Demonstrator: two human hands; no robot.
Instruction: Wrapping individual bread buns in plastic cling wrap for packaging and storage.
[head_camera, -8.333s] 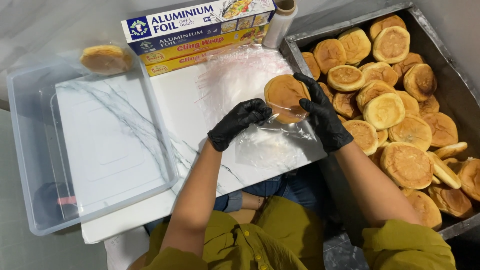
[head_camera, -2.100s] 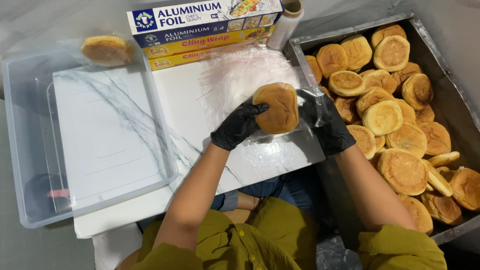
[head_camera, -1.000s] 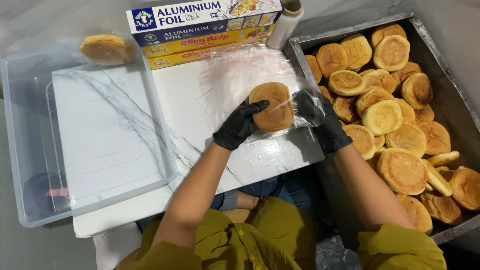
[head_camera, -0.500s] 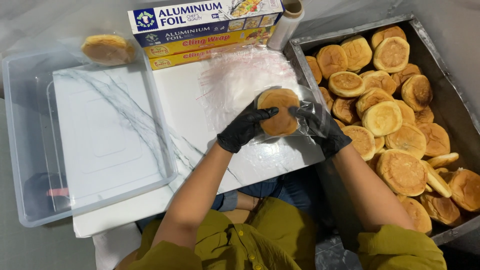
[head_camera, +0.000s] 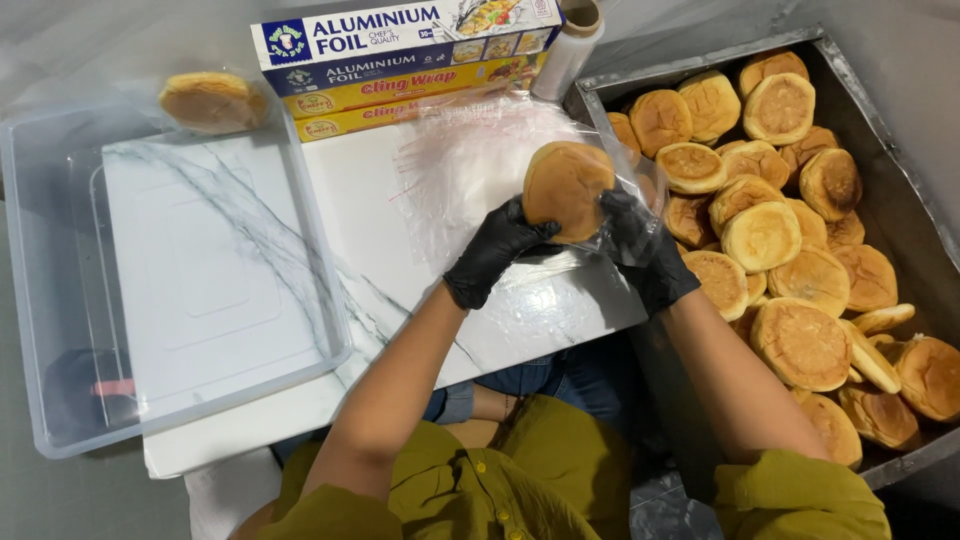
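A round golden bun (head_camera: 566, 186) is held up above the white marble board (head_camera: 400, 260), partly wrapped in a sheet of clear cling film (head_camera: 470, 165). My left hand (head_camera: 495, 252), in a black glove, grips the bun from below left. My right hand (head_camera: 645, 245), also gloved, holds the bun's right side with film bunched around it. The film trails back toward the boxes.
A metal tray (head_camera: 900, 210) on the right is piled with several buns. A clear plastic tub (head_camera: 60, 300) on the left holds one wrapped bun (head_camera: 208, 100) in its far corner. Foil and cling wrap boxes (head_camera: 400, 55) and a film roll (head_camera: 568, 45) lie at the back.
The bun has been lifted off the film on the board and turned between both hands, with the film drawn up and around it.
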